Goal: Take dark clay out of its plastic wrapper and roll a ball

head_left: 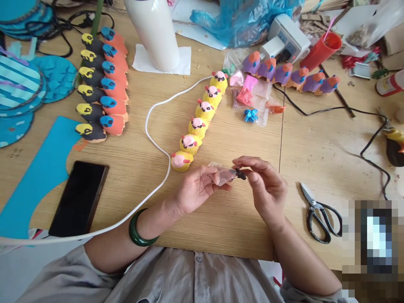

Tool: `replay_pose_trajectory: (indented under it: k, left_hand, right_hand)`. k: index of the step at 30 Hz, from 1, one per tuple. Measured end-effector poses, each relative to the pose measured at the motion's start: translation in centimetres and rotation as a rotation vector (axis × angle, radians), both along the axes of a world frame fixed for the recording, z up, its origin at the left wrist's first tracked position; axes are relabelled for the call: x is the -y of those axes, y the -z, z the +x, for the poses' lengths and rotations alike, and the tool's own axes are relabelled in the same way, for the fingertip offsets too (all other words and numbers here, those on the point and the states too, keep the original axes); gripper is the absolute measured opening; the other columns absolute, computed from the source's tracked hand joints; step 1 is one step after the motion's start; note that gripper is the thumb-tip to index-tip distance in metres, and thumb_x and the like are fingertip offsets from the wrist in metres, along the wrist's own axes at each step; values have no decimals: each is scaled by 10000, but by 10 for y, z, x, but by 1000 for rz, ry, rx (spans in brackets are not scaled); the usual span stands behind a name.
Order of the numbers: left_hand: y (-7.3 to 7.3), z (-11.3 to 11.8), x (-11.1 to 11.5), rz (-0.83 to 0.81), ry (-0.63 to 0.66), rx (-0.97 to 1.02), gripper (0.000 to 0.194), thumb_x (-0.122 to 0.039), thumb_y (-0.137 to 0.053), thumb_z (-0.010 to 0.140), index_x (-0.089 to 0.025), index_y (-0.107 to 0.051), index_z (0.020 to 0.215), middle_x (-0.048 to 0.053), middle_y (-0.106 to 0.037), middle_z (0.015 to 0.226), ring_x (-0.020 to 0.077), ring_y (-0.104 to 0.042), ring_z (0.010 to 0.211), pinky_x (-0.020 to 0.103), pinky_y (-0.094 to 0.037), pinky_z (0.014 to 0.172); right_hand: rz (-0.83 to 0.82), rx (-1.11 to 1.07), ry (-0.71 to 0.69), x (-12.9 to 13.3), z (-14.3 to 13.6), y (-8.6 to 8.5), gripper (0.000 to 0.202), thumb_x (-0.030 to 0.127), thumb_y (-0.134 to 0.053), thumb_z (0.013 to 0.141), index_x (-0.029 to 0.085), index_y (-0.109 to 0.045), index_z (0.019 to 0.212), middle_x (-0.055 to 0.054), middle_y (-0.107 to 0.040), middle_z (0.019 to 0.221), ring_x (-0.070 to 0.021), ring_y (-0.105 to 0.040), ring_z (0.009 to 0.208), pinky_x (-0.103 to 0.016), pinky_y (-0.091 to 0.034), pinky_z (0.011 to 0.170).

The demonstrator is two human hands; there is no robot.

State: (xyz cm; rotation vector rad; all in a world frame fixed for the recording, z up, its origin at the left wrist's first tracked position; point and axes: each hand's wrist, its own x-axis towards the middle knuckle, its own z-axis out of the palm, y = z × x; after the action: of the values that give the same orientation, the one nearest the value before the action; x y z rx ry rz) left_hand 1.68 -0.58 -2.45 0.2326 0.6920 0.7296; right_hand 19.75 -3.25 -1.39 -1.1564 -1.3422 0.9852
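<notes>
The left hand (pixel 197 187) pinches a small clear bag (pixel 223 174), and the right hand (pixel 268 189) grips a dark lump (pixel 241 174) at its mouth, fingers curled around. The handling now looks like drawing soft material out of the bag; it calls for a light pinch and a steady hold on the crinkly plastic (the lump looks easily squashed).

Just beyond, on the wood-grained table (pixel 236 143), runs a row of rounded yellow figures (pixel 205 110) with smooth pink caps; the nearest shows no dark face marks, unlike the other five. Beside the row lie glossy packets (pixel 245 94) and a crumpled blue lump (pixel 251 115). Scissors (pixel 315 205) rest open at the right, a flat black phone (pixel 79 198) at the left.
</notes>
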Motion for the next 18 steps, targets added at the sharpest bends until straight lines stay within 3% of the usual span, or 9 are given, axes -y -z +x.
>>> replay_pose_trajectory:
  k: [5, 8, 11, 15, 18]
  left_hand:
    - [-1, -1, -3, -22, 24, 76, 251, -366, -801, 802, -138, -726, 728, 60, -710, 813, 160, -676, 767, 241, -606, 632]
    - [-2, -1, -3, -2, 36, 103, 246, -373, -844, 775, -147, -769, 836, 33, -691, 814, 107, -624, 664, 200, -576, 561]
    - [-1, -1, -2, 70, 91, 77, 267, -255, -890, 714, -194, -786, 952, 9, -696, 867, 64, -566, 603, 154, -515, 488]
    - [1, 2, -1, 150, 72, -101, 138, -237, -868, 756, -188, -798, 864, -40, -587, 631, 45, -455, 496, 135, -430, 395]
    - [0, 3, -1, 159, -27, -190, 120, -275, -862, 780, -180, -793, 805, -42, -591, 654, 31, -444, 492, 126, -435, 396]
  right_hand:
    - [51, 58, -110, -2, 2, 1, 217, 164, -700, 938, 265, -735, 1127, -72, -731, 1117, -206, -703, 1062, -354, -650, 845]
    - [-59, -15, -132, -3, 2, 5, 212, 205, -683, 957, 263, -721, 1158, -67, -708, 1128, -186, -704, 1002, -334, -663, 796]
    - [-124, -86, -114, -3, 0, 7, 228, 267, -698, 952, 262, -706, 1180, -59, -692, 1126, -179, -698, 966, -312, -667, 739]
    - [-167, -98, -135, -3, -2, 7, 148, 259, -693, 956, 238, -728, 1098, -50, -707, 1079, -166, -695, 957, -296, -655, 764]
    - [-217, -133, -198, -5, -2, 7, 195, 245, -685, 960, 244, -733, 1149, -53, -709, 1115, -149, -690, 920, -272, -647, 728]
